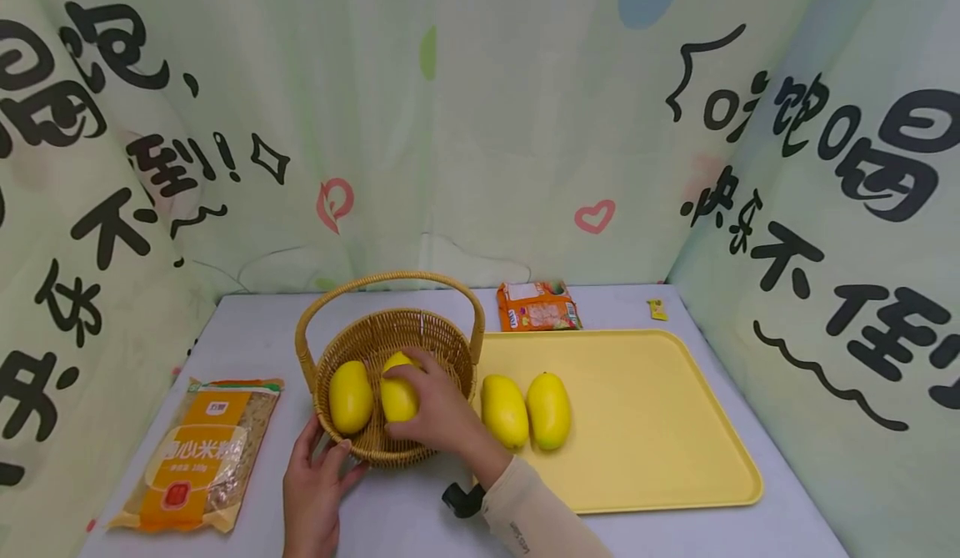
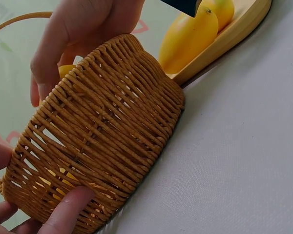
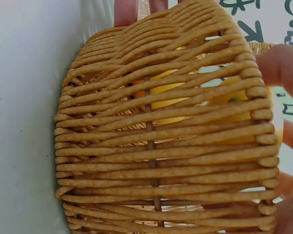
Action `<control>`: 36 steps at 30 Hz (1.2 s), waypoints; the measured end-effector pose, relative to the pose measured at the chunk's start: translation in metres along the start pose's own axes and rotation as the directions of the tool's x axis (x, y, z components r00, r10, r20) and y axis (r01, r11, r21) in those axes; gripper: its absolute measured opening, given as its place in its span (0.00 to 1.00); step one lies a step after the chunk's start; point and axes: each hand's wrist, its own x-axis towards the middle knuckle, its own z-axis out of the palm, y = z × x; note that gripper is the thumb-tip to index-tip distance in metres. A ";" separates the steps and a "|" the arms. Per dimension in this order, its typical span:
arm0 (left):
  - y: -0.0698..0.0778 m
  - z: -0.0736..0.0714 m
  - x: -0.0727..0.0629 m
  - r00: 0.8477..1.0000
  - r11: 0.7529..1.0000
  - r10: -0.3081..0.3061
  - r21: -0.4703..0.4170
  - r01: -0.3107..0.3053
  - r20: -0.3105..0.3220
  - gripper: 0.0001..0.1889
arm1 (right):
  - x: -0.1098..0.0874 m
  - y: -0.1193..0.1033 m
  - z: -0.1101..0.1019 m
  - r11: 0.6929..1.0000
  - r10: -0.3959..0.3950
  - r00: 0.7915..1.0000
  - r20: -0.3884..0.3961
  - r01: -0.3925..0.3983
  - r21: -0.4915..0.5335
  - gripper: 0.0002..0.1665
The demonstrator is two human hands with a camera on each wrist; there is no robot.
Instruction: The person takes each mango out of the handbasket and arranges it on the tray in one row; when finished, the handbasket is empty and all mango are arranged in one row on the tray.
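Note:
A wicker basket point(image 1: 397, 449) with a tall arched handle stands on the table. My left hand point(image 1: 317, 487) grips its near left side; in the left wrist view the thumb point(image 2: 71, 207) presses on the weave and fingers curl at the rim. Reaching inside from the right, my right hand point(image 1: 442, 412) holds a yellow mango point(image 1: 400, 393) between thumb and fingers. Another mango point(image 1: 350, 397) lies just left of it in the basket. In the right wrist view, the wicker wall point(image 3: 161, 122) covers most of the fruit and part of the right hand point(image 3: 288, 122).
Right of the basket, a yellow tray point(image 1: 645, 424) carries two mangoes point(image 1: 527, 412) side by side. A bag of grain-like food point(image 1: 198, 458) lies at left. An orange snack packet point(image 1: 538, 306) and a small yellow sachet point(image 1: 657, 309) lie at the back, before printed curtains.

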 end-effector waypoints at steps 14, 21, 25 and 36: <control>-0.001 0.001 0.000 1.000 1.000 -0.007 0.010 0.007 -0.015 0.42 | -0.013 0.000 -0.018 0.984 -0.013 0.999 -0.044 0.021 0.179 0.37; 0.000 0.002 -0.001 1.000 1.000 0.003 0.015 -0.002 -0.025 0.42 | -0.022 -0.001 -0.031 0.970 -0.040 0.997 -0.069 0.055 0.238 0.37; 0.000 0.001 0.000 1.000 1.000 0.005 0.014 -0.005 -0.030 0.42 | -0.027 0.000 -0.035 0.960 -0.033 0.997 -0.071 0.052 0.274 0.37; -0.001 0.002 0.001 0.999 1.000 -0.001 0.013 0.001 -0.035 0.42 | -0.038 0.007 -0.039 0.932 0.030 0.997 -0.070 -0.002 0.362 0.36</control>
